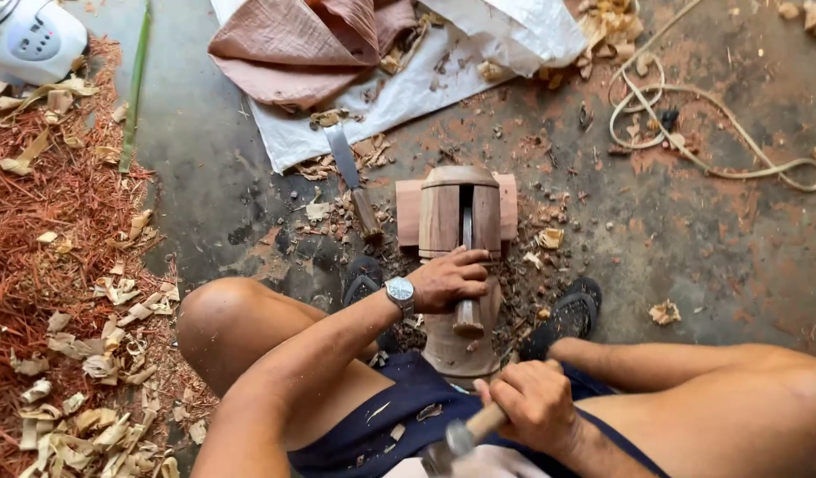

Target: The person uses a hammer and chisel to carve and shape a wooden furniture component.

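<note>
- Wood, reddish-brown: carved block [461, 221] lying just beyond our fingers, its near end between our feet; we judge it heavy, stiff, and best steadied by its flanks.
- Chisel [467, 265]: our left hand [448, 279] has fingers clamped round its handle, blade in the block's central groove.
- Hammer [457, 438]: our right hand [536, 403] is closed on its wooden handle, near our lap.
- Knife [353, 181]: on the floor, left of the left-hand fingers, well apart.

We sit on the stained concrete floor [718, 265] with a carved brown wooden block [459, 212] between our 2 feet. Our left hand [448, 279] grips a wooden-handled chisel [467, 265] set in the block's groove. Our right hand [536, 403] holds a wooden-handled metal hammer [457, 440] above our lap. A steel-bladed knife [353, 181] lies beside the block, among wood chips [80, 416].
</note>
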